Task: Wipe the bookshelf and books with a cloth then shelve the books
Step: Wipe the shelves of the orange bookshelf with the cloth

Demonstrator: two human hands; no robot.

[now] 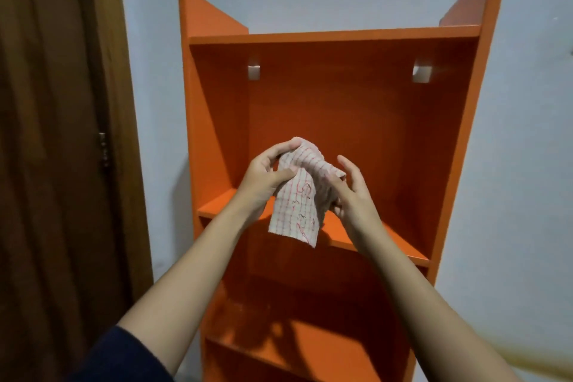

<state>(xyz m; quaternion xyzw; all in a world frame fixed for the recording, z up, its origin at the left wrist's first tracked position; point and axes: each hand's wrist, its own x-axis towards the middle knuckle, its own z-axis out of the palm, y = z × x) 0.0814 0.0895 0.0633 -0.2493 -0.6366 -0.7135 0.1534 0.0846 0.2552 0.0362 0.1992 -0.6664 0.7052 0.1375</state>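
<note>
An orange bookshelf point(356, 108) stands against a pale wall, and its visible compartments hold no books. In front of its upper compartment I hold a white cloth point(299, 208) with a red check pattern. My left hand point(269, 174) pinches the cloth's top edge between thumb and fingers. My right hand point(350, 192) grips the cloth's right side, with some fingers spread. The cloth's lower end hangs loose over the middle shelf board point(217, 206). No books are in view.
A dark brown wooden door point(52, 149) with a latch stands to the left of the shelf. Two white brackets point(253, 72) show through cut-outs in the shelf's back panel. Lower shelf boards point(325, 347) lie beneath my forearms.
</note>
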